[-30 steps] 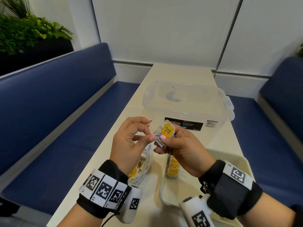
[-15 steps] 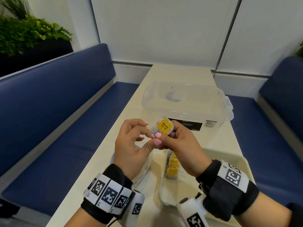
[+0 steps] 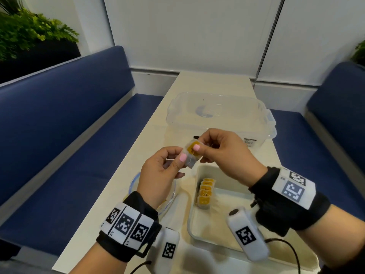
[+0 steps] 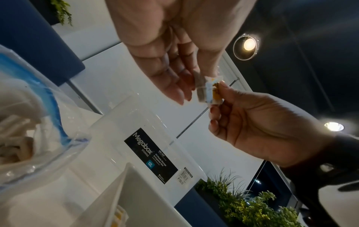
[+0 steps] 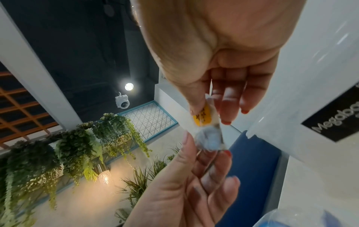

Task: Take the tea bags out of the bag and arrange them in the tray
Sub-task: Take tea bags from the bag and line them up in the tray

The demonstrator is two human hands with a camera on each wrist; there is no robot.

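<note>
Two hands pinch one tea bag (image 3: 192,155) in the air above the surface (image 3: 213,82): the left hand (image 3: 161,175) nips its lower edge, the right hand (image 3: 227,153) presses a thumb on its yellow tag. At 6 o'clock below it, the tray (image 3: 215,230) holds a row of tea bags (image 3: 205,192); the plastic bag (image 3: 167,202) lies at the tray's 9 o'clock, and a clear storage box (image 3: 217,113) sits at 12.

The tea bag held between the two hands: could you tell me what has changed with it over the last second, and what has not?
The tea bag has been turned: its yellow tag, earlier open to view, now lies under the right hand's thumb, and the left hand has shifted to pinch the bag's lower edge. Both hands keep hold of it above the table. The row of tea bags in the tray, the plastic bag and the clear storage box are unchanged.
</note>
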